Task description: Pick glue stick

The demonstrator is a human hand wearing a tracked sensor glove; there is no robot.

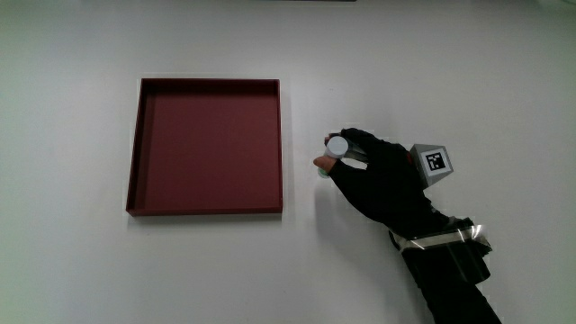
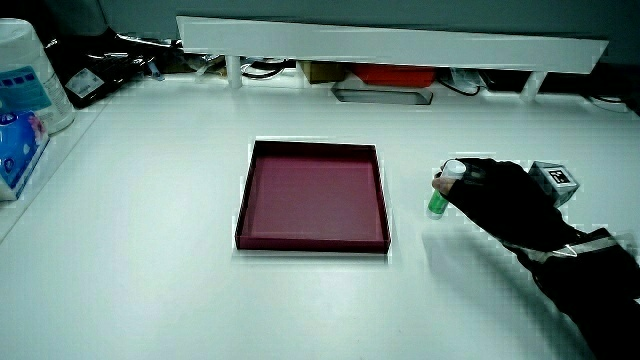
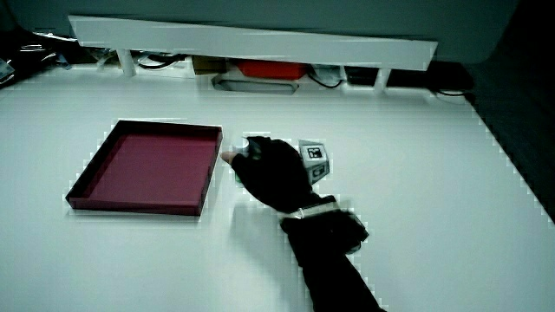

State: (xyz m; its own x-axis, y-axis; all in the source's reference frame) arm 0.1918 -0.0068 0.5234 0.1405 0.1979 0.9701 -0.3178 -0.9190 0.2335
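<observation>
While I watch from the main view, my black-gloved hand (image 1: 382, 180) sits on the white table (image 1: 72, 270) with its forearm (image 1: 450, 279) running back toward me, and the small patterned cube (image 1: 435, 162) rides on the back of it. I see the fingers curled together and clamped on the glue stick with a white cap and a green body (image 1: 336, 147); the thumb tip shows just under the cap. In a side view the glue stick (image 2: 442, 190) stands upright, its green lower end at the table surface, the hand (image 2: 505, 205) wrapped around it from my side and the cube (image 2: 555, 181) tilted on the glove. I cannot tell whether the stick's base still touches the table or sits just above it. In a side view the hand (image 3: 273, 178) covers most of the stick, so only the pale cap (image 3: 254, 145) peeks out at the fingertips, with the cube (image 3: 316, 158) beside the knuckles.

Just beside the fingertips, apart from them, lies the shallow dark red square tray (image 1: 135, 144), and I see nothing inside it. In both side views its near wall (image 2: 310, 247) (image 3: 139, 206) casts a thin shadow on the table.

Farther from the hand than the tray, a low white partition (image 2: 400, 42) stands along the table's edge, also seen in a side view (image 3: 251, 39)
</observation>
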